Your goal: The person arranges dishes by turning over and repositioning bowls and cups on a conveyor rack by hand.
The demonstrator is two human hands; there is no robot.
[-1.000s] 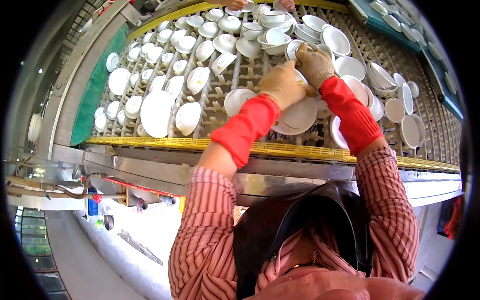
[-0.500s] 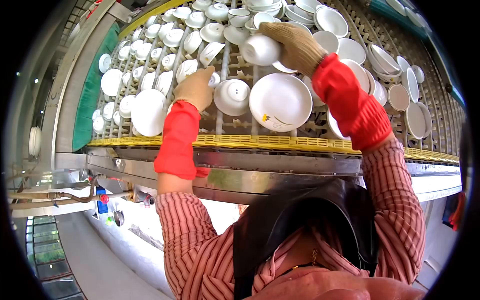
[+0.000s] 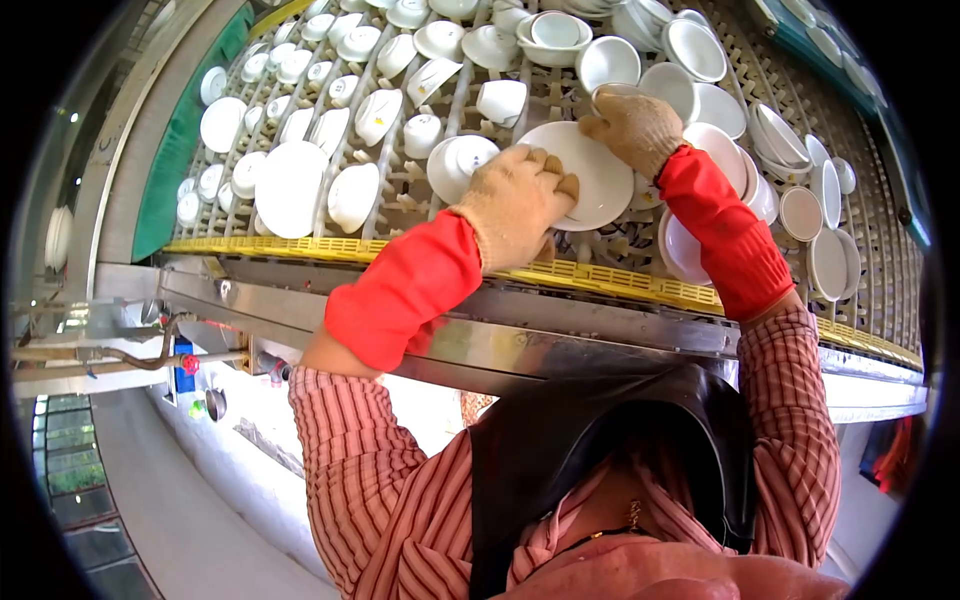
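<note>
My left hand [image 3: 525, 205], in a tan glove with a red sleeve cover, closes on the near left side of a white plate [image 3: 590, 185]. Bent fingers of my right hand [image 3: 638, 130], gloved the same way, sit at the plate's far right rim. Their grip is partly hidden. Left of my left hand, an upturned white bowl [image 3: 462, 165] rests on the pegged rack belt [image 3: 400, 215]. A small white bowl [image 3: 501, 102] stands just beyond the plate. Behind my right hand is a round white bowl [image 3: 608, 65].
Several small bowls and dishes cover the left of the belt, with a large white plate [image 3: 291, 188] among them. Stacked bowls [image 3: 693, 50] and tilted dishes [image 3: 828, 265] crowd the right. A yellow edge strip [image 3: 590, 278] and a steel ledge [image 3: 560, 335] run along the near side.
My right hand has let go of the white bowl, which now stands on the belt, and is at the plate. My left hand has moved right from the small dishes onto the plate.
</note>
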